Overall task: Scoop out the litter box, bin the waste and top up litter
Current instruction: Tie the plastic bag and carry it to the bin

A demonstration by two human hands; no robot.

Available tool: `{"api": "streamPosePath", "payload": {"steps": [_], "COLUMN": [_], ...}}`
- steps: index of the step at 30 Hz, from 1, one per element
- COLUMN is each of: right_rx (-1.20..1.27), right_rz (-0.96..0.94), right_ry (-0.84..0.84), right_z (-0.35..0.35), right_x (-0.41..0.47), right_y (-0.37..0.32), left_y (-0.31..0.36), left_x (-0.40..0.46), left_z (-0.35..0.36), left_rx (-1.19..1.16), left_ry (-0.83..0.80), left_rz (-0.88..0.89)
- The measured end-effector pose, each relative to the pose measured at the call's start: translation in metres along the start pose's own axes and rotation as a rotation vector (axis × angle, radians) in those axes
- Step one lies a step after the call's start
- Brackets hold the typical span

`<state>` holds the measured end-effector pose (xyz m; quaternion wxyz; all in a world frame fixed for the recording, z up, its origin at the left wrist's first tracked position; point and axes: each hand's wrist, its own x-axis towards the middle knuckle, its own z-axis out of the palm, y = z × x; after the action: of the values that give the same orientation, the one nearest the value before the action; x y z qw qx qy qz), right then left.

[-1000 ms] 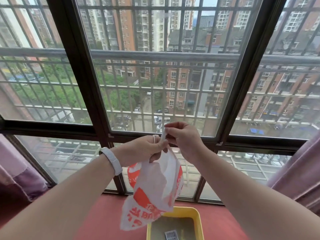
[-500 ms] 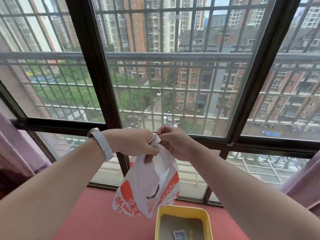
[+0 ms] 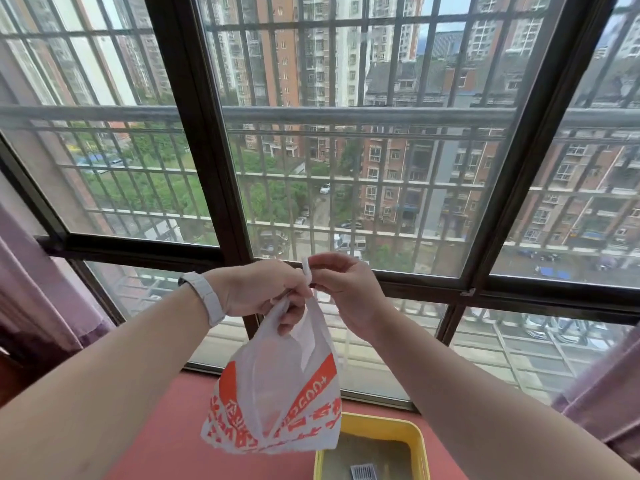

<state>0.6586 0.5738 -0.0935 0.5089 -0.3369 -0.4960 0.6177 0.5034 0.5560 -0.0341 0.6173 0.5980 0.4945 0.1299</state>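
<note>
A: Since half a second back: bag twisted round, orange print now fanned across its lower edge. Hands sit close to where they were, in front of the window's lower rail. Yellow box shows more of its near side.

B: Left to right, then?

A: Far left, purple curtain. Next, left forearm, white watch band on the wrist. Left hand has its fingers curled round the gathered neck of the plastic bag; one fingertip shows below, pressed into the film.

B: And the other?

A: Right hand, just beside the left, knuckles nearly touching. Thumb and forefinger pinch a thin white strip of the bag's handle, standing up between the two hands. Remaining fingers loosely bent.

B: Bag itself?

A: Hangs free below both hands, white with orange lettering, bottom corner overlapping the left rim of the litter box in view. Contents can't be made out.

B: The box?

A: Yellow, on the red floor, bottom right of centre. Pale grey litter inside, a small slotted grey piece at the frame's bottom edge; can't tell what. Far right, a second purple curtain.
</note>
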Motion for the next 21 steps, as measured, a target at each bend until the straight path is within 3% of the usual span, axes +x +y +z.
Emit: {"api": "streamPosePath", "payload": {"steps": [4, 12, 14, 18, 21], "right_rx": [-0.178, -0.214, -0.225, -0.371, -0.479], "right_rz": [-0.055, 0.128, 0.130, -0.054, -0.181], "right_ry": [-0.098, -0.440, -0.414, -0.158, -0.185], "right_z": [0.006, 0.005, 0.009, 0.013, 0.018], "right_x": [-0.003, -0.016, -0.018, -0.019, -0.017], "right_y": [-0.007, -0.003, -0.002, -0.009, -0.012], "left_y": [0.001, -0.009, -0.008, -0.009, -0.011], "left_x": [-0.002, -0.013, -0.017, -0.023, -0.023], "left_z": [0.004, -0.007, -0.010, -0.019, -0.018], "left_rx": [-0.034, -0.026, -0.013, -0.038, -0.066], "left_ry": [-0.082, -0.181, -0.170, -0.147, -0.138], "left_rz": [0.009, -0.038, -0.052, -0.069, -0.084]}}
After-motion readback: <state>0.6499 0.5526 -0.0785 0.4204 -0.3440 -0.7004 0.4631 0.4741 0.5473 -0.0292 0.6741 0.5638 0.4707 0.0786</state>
